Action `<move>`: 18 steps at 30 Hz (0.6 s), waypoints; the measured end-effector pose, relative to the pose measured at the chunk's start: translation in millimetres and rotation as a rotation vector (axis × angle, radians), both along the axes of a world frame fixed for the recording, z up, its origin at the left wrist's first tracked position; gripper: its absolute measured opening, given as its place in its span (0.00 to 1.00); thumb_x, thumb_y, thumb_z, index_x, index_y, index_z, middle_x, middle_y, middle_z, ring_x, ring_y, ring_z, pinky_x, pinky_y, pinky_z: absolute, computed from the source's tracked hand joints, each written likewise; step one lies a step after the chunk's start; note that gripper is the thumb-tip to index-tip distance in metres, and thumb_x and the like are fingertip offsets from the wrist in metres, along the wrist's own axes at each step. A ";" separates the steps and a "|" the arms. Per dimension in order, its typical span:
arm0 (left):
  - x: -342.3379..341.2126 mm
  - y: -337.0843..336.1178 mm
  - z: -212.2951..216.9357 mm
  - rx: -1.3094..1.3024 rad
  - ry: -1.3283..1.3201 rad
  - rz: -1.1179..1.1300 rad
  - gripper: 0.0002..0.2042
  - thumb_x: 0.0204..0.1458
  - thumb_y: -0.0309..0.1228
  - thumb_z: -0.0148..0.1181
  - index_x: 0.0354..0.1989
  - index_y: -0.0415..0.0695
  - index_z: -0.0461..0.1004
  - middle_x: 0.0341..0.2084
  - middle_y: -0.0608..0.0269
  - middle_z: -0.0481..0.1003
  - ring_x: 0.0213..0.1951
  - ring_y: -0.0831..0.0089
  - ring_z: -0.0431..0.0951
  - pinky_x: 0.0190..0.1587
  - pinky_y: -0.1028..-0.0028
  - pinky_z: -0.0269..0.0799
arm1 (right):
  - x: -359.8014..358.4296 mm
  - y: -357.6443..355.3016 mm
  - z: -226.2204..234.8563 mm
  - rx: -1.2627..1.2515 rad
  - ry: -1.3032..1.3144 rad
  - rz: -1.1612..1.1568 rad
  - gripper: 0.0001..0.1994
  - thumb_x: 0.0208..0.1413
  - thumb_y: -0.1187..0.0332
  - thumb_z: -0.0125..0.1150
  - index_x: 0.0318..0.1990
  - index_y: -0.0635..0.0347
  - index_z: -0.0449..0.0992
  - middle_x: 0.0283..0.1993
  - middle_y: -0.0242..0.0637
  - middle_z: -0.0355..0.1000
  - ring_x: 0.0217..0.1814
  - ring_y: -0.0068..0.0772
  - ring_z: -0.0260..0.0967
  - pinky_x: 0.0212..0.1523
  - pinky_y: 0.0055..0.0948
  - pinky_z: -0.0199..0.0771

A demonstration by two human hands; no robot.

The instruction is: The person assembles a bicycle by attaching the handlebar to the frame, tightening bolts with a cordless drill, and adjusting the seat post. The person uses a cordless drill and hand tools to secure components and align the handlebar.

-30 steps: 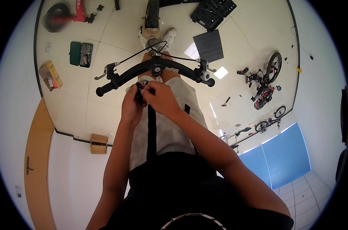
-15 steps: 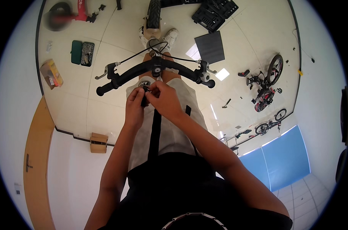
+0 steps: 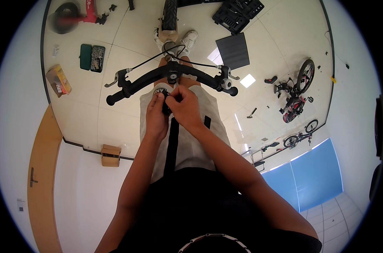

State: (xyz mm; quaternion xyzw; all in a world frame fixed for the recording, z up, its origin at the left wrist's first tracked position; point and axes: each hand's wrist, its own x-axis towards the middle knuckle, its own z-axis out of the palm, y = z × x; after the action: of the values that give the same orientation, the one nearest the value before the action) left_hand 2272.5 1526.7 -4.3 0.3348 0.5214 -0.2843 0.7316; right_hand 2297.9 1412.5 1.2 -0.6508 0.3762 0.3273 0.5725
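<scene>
My left hand (image 3: pixel 157 118) grips a small black part (image 3: pixel 166 109) over my shorts (image 3: pixel 190 148), near the bicycle handlebar (image 3: pixel 147 79), long axis roughly toward it. My right hand (image 3: pixel 185 109) bunches its fingertips against the part, hold unclear. Shorts show lettering (image 3: pixel 160 90).

Over the last second I have brought both hands rightward, closer to the centre of the frame: my left hand (image 3: pixel 158 118) has travelled over, its left forearm (image 3: pixel 139 177) leaning further right, and the fingertips of my right hand (image 3: pixel 185 107) have gone the same way, its wrist shifting much less. The small black part (image 3: pixel 166 107) between my fingers has come along with them. The lettered patch (image 3: pixel 160 91) just above my left fingers shows more fully than at first. My view has drifted a little, so the green case (image 3: pixel 91 57) at upper left, black mat (image 3: pixel 233 50) at upper right and red-and-black bicycle (image 3: pixel 293 107) at right all sit slightly further right.
</scene>
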 end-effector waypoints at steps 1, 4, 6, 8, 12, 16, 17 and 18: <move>-0.5 -0.9 0.0 0.005 0.007 -0.012 0.12 0.72 0.36 0.44 0.48 0.43 0.72 0.42 0.65 0.76 0.44 0.75 0.76 0.48 0.71 0.70 | -1.4 -1.1 -0.3 -0.009 -0.002 0.013 0.07 0.51 0.70 0.65 0.32 0.64 0.74 0.27 0.40 0.78 0.28 0.28 0.74 0.31 0.29 0.75; -3.2 -0.3 -3.2 0.033 0.016 -0.118 0.13 0.72 0.39 0.44 0.46 0.44 0.72 0.40 0.66 0.76 0.42 0.76 0.75 0.45 0.72 0.70 | -4.9 -5.4 0.0 0.017 0.010 -0.022 0.07 0.51 0.71 0.65 0.31 0.65 0.74 0.27 0.38 0.77 0.27 0.26 0.74 0.32 0.28 0.75; -1.0 5.4 -6.7 0.110 0.086 -0.104 0.13 0.71 0.39 0.45 0.47 0.44 0.72 0.37 0.66 0.75 0.37 0.77 0.73 0.39 0.74 0.67 | -6.2 -11.2 0.0 0.018 -0.062 -0.004 0.07 0.53 0.71 0.65 0.31 0.64 0.74 0.27 0.35 0.76 0.27 0.24 0.73 0.30 0.27 0.74; 0.4 15.0 -9.4 0.115 0.109 -0.074 0.13 0.71 0.40 0.44 0.47 0.44 0.72 0.35 0.67 0.75 0.35 0.77 0.72 0.36 0.75 0.65 | -6.2 -16.6 0.7 0.108 -0.024 -0.050 0.06 0.54 0.71 0.64 0.32 0.63 0.74 0.26 0.32 0.75 0.27 0.21 0.71 0.29 0.25 0.73; 3.2 32.2 -11.7 -0.011 0.065 0.021 0.14 0.71 0.41 0.43 0.46 0.45 0.72 0.35 0.67 0.74 0.36 0.75 0.71 0.38 0.73 0.65 | -3.9 -23.9 -0.1 0.336 0.142 -0.173 0.05 0.59 0.70 0.64 0.36 0.60 0.74 0.27 0.28 0.72 0.27 0.16 0.68 0.28 0.21 0.69; 2.7 39.5 -14.2 -0.014 0.054 0.080 0.14 0.70 0.42 0.44 0.46 0.45 0.72 0.34 0.66 0.74 0.36 0.74 0.71 0.38 0.73 0.65 | -18.5 -17.9 -19.6 0.212 0.226 -0.195 0.07 0.60 0.67 0.64 0.35 0.60 0.74 0.27 0.28 0.72 0.29 0.17 0.69 0.30 0.22 0.68; 2.1 41.0 -15.0 -0.017 0.058 0.087 0.14 0.70 0.42 0.44 0.46 0.45 0.72 0.34 0.66 0.74 0.36 0.74 0.71 0.38 0.73 0.66 | -22.3 -16.5 -25.8 0.114 0.175 -0.125 0.08 0.60 0.66 0.65 0.34 0.61 0.74 0.28 0.30 0.73 0.30 0.20 0.70 0.31 0.24 0.69; 1.7 42.1 -15.1 -0.020 0.063 0.095 0.14 0.70 0.42 0.44 0.45 0.45 0.72 0.34 0.66 0.74 0.36 0.74 0.71 0.38 0.73 0.66 | -25.0 -14.8 -31.5 0.018 0.126 -0.053 0.09 0.59 0.66 0.65 0.34 0.62 0.74 0.28 0.32 0.74 0.30 0.23 0.71 0.31 0.27 0.70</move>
State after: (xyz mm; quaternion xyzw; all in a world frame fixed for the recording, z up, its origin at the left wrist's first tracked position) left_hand 2274.2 1568.8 -19.4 0.2935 0.5566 -0.2649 0.7307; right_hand 2272.9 1397.7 -30.3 -0.6136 0.4257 0.3555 0.5621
